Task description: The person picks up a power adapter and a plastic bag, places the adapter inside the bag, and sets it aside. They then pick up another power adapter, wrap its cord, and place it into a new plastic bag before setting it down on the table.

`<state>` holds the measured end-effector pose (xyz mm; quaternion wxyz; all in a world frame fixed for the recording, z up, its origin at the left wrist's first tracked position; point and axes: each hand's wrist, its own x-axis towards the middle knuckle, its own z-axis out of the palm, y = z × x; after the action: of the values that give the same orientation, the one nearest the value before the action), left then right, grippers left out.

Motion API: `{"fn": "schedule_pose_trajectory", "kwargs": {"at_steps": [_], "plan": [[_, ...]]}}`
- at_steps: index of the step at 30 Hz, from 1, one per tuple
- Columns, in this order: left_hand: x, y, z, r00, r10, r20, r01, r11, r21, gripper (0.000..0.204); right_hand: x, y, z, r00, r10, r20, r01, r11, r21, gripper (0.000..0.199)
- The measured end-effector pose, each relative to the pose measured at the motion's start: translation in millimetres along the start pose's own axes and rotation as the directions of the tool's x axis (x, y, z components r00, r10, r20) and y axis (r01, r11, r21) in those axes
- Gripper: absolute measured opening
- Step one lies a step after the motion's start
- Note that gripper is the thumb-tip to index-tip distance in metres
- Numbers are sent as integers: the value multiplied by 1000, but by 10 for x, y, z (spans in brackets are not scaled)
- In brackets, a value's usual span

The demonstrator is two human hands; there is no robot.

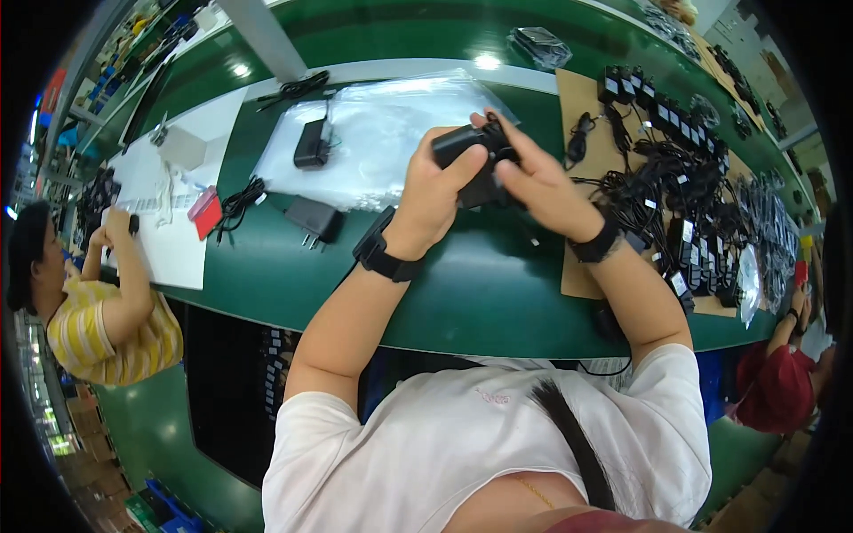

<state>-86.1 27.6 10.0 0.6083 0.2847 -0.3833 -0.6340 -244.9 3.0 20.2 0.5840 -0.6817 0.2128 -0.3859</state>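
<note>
Green table (267,275) bears clear bags (382,111), cardboard (579,274), piled adapters (684,238).

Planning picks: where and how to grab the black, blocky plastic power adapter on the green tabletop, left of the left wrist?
Grip the black, blocky plastic power adapter by its right end, probably from above and the right: that end is plain block, while its metal prongs jut from the near side, best avoided.
</note>
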Motion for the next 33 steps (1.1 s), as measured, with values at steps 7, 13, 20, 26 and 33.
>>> {"fn": "schedule_pose_trajectory", "kwargs": {"at_steps": [7,13,20,26,33], "plan": [[-98,-42,108,962,145,-232,-63,942,329,38,-67,230,198,990,-142,23,125,772,-623,99],[-168,96,74,941,274,-200,-145,858,492,39,-86,1,172,987,37,158,48,864,-502,103],[-178,314,90,722,691,43,-588,580,564,52,-58,-10,-39,753,630,192,-640,632,437,42],[-192,16,197,935,304,-184,-246,927,282,42,-53,139,35,848,514,-128,-294,658,693,29],[-151,-166,213,961,81,-263,-47,990,133,39,-1,17,193,907,354,-229,-204,843,499,36]]}}
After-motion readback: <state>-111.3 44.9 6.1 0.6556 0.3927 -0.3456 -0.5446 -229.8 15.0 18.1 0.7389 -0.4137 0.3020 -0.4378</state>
